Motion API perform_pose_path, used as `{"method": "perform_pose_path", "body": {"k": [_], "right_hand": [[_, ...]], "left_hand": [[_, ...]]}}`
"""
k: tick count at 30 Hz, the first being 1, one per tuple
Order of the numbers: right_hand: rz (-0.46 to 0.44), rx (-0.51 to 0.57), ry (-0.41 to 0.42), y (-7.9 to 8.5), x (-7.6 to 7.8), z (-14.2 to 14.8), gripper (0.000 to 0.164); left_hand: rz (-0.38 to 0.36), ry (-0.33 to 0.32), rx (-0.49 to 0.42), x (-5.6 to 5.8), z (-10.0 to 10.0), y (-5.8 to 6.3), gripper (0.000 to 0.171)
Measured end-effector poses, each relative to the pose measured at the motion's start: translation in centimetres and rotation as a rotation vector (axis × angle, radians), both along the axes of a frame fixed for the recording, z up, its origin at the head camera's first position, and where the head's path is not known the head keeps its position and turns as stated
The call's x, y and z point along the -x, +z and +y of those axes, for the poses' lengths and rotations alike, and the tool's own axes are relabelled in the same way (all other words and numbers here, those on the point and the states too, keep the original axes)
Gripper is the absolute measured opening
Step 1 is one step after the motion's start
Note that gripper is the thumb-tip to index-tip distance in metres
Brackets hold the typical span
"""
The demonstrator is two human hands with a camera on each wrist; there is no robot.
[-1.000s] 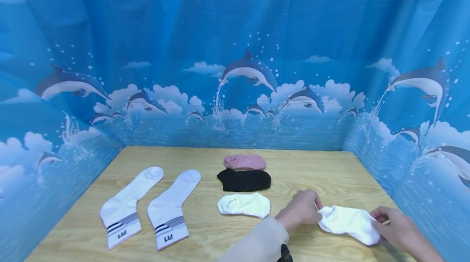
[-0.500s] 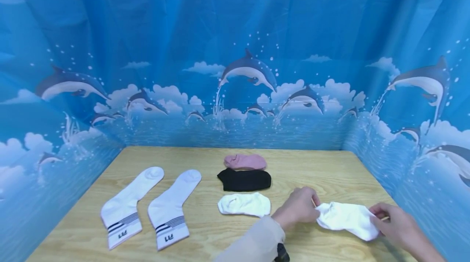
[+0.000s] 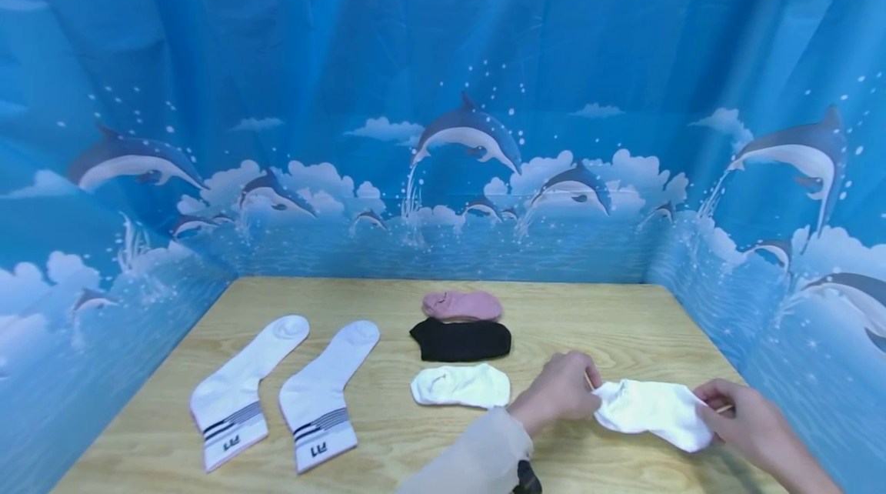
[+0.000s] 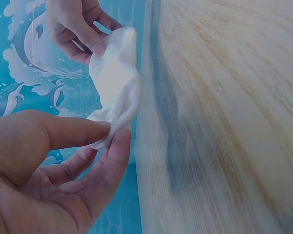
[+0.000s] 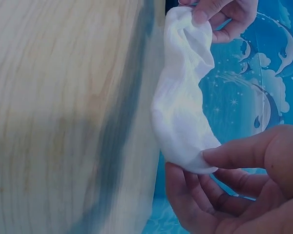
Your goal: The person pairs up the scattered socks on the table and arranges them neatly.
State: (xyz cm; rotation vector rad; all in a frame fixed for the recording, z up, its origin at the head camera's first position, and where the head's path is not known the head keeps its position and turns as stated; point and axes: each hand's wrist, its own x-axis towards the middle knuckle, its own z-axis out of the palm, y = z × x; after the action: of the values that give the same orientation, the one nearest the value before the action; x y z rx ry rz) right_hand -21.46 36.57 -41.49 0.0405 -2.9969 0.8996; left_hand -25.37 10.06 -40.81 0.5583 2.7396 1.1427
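A short white sock point(image 3: 648, 411) is stretched between my two hands at the right of the table. My left hand point(image 3: 564, 388) pinches its left end, thumb against fingers, as the left wrist view shows on the sock point(image 4: 115, 78). The toe end is pinched by my right hand point(image 3: 741, 413); in the right wrist view the thumb lies on top of the sock point(image 5: 183, 112) with fingers beneath. Just left of my left hand lies another short white sock point(image 3: 460, 386). Behind that are a black sock point(image 3: 464, 339) and a pink sock point(image 3: 462, 305), in a column.
Two longer white socks with dark stripes at the cuff, a left one point(image 3: 238, 394) and a right one point(image 3: 325, 395), lie flat on the left of the wooden table point(image 3: 374, 463). A blue dolphin-print curtain point(image 3: 443, 55) closes in the back and sides.
Both hands have shifted slightly away from the body and to the left, carrying the white sock along. The other socks stay where they were.
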Motion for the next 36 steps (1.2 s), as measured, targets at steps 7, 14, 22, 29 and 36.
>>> {"method": "perform_pose_path", "body": {"k": [7,14,22,29,36], "right_hand": [[-0.002,0.008,0.000,0.5,-0.1,0.0,0.023],[0.001,0.009,0.005,0.8,-0.2,-0.2,0.021],[-0.003,0.012,0.006,1.1,-0.3,-0.3,0.022],[-0.004,0.001,0.009,1.5,-0.2,-0.7,0.023],[0.000,0.019,0.017,1.9,-0.1,-1.1,0.024]], "left_hand": [[-0.020,0.003,-0.020,-0.2,-0.1,0.2,0.017],[-0.026,0.006,-0.042,-0.3,-0.5,0.4,0.015],[-0.032,0.005,-0.059,-0.3,-0.9,0.8,0.014],[-0.036,0.015,-0.058,-0.2,-1.1,1.0,0.014],[-0.041,0.026,-0.048,-0.2,-1.4,1.1,0.013]]}}
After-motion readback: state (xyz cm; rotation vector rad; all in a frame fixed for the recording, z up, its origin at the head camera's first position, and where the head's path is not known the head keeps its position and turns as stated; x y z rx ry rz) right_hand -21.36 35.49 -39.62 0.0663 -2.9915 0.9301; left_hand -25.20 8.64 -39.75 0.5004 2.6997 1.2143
